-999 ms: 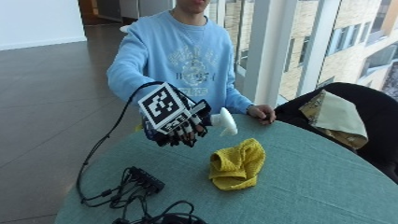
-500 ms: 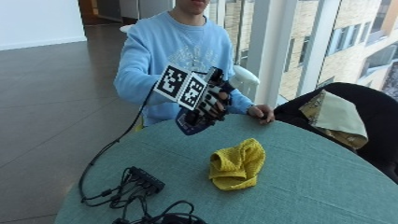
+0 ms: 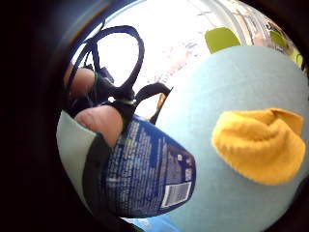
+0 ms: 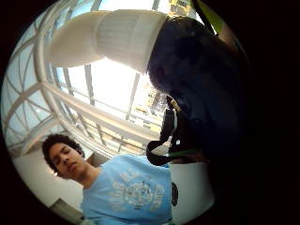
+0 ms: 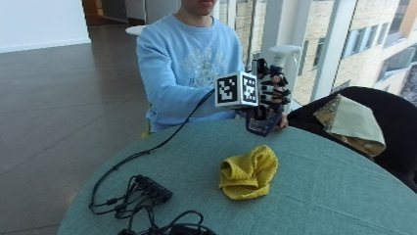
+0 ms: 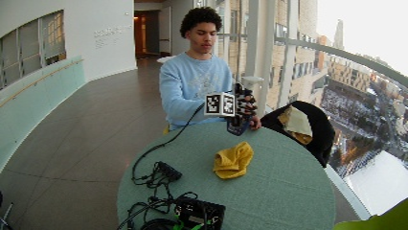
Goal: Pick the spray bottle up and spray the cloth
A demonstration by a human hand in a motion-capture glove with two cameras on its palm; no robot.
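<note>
Yellow cloth lies crumpled mid-table while the hand, fingers curled round the bottle, holds it upright above the far edge; pickup looks done, so next comes aiming the nozzle down at the cloth.

You sit at a round green worktop; tall windows right, dark tiled floor left, white wall far.

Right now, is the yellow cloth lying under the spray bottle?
No, the crumpled yellow cloth lies on the table nearer the camera, while the bottle is held up.
</note>
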